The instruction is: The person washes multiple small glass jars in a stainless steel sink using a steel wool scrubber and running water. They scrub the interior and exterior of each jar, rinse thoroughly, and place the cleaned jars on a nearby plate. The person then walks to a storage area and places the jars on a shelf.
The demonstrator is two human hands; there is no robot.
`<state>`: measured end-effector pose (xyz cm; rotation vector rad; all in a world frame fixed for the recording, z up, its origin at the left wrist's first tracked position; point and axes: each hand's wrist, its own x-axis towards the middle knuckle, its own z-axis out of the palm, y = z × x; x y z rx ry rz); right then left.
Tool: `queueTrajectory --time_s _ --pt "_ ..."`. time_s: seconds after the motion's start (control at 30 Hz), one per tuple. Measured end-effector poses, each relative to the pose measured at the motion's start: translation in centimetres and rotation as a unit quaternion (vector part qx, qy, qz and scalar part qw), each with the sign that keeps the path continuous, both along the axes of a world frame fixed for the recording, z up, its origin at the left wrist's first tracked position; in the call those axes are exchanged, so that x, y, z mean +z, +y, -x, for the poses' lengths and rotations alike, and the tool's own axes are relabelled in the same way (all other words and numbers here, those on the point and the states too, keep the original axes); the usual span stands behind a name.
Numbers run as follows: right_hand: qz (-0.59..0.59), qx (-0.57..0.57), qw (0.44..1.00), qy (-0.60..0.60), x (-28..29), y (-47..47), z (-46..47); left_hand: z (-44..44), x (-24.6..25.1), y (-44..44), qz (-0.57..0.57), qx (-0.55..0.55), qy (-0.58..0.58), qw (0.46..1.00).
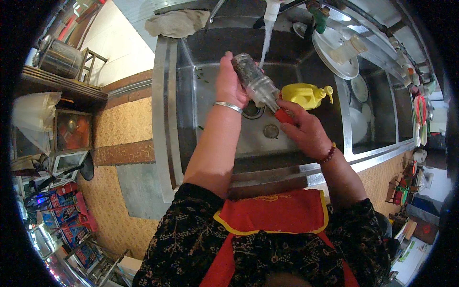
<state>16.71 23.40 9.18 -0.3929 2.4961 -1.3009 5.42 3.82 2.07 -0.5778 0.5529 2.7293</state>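
Observation:
My left hand (229, 80) is wrapped around a clear glass jar (252, 77), tilted over the large stainless steel sink basin (215, 143). My right hand (306, 127) grips the red handle (285, 115) of a tool, which looks like a bottle brush. Its pale shaft reaches the jar's lower right end; how far it goes inside is hard to tell. Beside the jar's upper end, water (266, 43) streams down from a white tap (272, 12). A yellow pump bottle (301, 95) lies on its side just above my right hand.
A round metal piece (271, 131) lies near the drain (253, 112). Stacked plates (331, 39) with a jar (348, 50) on top stand at the upper right. More dishes (358, 123) sit in the right basin. A beige cloth (177, 23) drapes over the back left rim.

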Motion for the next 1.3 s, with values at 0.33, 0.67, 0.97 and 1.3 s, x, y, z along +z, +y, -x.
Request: queueTrajectory --time_s 0.33,0.67,0.97,1.3 --pt "-0.093 -0.009 0.996 0.014 -0.2 -3.2 2.4 0.0 0.1 -0.6 0.018 0.066 0.015 0.998" --pt "-0.229 0.046 0.95 0.207 1.0 -2.6 0.1 0.5 -0.6 -0.8 -0.008 0.08 -0.031 0.996" --pt "-0.365 -0.002 0.847 0.386 -0.3 -1.7 -0.4 0.1 0.3 -0.7 -0.017 0.115 -0.04 0.992" --pt "-0.071 -0.055 0.976 0.197 -2.2 -2.7 1.0 0.1 -0.5 -0.4 -0.087 0.122 0.066 0.986"
